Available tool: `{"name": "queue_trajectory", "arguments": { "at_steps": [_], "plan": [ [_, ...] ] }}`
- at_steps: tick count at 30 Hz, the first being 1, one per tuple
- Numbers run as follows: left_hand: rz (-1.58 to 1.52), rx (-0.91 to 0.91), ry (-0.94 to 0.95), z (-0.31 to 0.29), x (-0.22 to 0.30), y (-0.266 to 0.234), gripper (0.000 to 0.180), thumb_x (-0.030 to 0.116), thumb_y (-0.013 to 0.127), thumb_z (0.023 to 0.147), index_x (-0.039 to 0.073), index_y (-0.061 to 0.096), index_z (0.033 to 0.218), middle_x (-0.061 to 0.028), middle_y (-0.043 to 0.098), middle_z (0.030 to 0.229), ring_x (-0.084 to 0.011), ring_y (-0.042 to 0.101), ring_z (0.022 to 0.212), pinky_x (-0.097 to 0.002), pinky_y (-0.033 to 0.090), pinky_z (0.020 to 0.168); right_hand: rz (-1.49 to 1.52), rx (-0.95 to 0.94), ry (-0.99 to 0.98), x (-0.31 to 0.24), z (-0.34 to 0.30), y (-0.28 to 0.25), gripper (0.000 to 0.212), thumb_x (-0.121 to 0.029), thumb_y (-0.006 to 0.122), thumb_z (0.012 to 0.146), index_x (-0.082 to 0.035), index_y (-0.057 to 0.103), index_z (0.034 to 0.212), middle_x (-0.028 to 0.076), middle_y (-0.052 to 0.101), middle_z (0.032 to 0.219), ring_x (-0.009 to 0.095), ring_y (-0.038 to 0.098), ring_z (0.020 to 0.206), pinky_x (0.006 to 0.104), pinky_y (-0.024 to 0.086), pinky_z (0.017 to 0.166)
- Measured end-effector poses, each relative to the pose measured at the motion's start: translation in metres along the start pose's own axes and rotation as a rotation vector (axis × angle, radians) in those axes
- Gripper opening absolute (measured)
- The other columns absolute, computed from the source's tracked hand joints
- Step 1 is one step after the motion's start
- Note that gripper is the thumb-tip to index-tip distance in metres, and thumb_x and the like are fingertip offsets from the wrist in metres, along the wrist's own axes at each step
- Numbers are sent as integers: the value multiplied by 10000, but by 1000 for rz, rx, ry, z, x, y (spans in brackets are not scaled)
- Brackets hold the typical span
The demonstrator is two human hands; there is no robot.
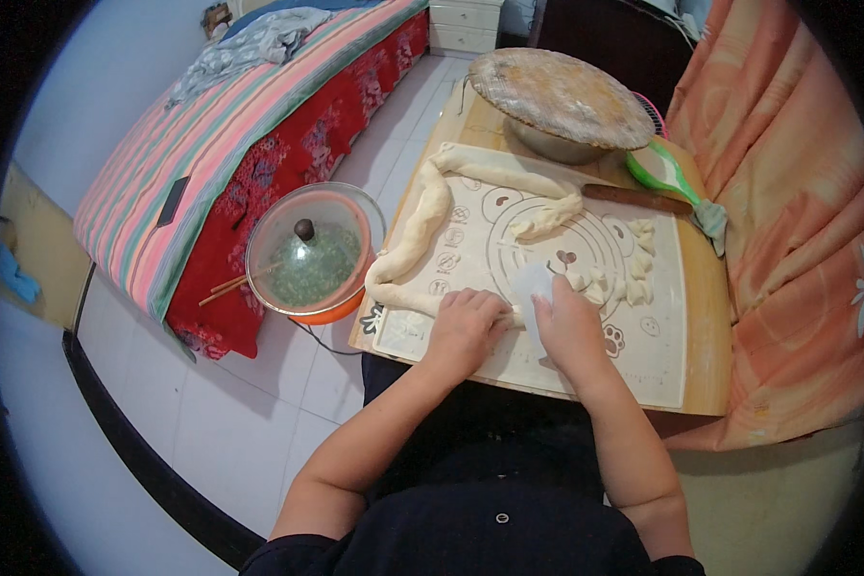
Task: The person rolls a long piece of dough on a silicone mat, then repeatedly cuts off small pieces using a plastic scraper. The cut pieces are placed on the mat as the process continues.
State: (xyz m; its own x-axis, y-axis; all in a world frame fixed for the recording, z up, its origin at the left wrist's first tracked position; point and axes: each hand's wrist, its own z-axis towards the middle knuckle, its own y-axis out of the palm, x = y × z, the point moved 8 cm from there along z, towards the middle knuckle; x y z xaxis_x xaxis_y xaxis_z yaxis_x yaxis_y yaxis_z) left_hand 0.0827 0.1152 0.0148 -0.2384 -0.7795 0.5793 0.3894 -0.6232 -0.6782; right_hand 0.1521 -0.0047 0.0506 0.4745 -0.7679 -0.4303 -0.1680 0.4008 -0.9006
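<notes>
wooden table (pixel 708 360) across tiles (pixel 226 422) from striped bed (pixel 197 139), left grip (pixel 463 331) around dough (pixel 424 228), right grip (pixel 573 333) around white scraper (pixel 529 286)

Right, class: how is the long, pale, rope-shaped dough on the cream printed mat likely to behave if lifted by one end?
The long, pale, rope-shaped dough would probably sag limply, since it already bends round corners on the cream printed mat. It may also stretch or even tear at its thinner parts, as its thickness looks uneven.
</notes>
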Motion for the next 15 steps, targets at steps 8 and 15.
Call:
{"name": "queue_trajectory", "arguments": {
  "at_steps": [8,15],
  "plan": [
    [45,-7,74,0,4,-4,263,112,717,774,119,636,1023,-75,647,945,-282,602,943,-425,432,876,-56,63,32,1,36,25,225,-213,562,936,4,512,963,242,662,827,446,650,792,533,503,736],
    [6,-37,-77,11,-22,-8,247,132,724,786,104,642,1018,-81,634,922,-291,591,916,-420,443,844,-4,86,60,0,40,-14,247,-227,570,930,11,522,972,247,661,840,437,650,801,522,503,731]
  ]
}}
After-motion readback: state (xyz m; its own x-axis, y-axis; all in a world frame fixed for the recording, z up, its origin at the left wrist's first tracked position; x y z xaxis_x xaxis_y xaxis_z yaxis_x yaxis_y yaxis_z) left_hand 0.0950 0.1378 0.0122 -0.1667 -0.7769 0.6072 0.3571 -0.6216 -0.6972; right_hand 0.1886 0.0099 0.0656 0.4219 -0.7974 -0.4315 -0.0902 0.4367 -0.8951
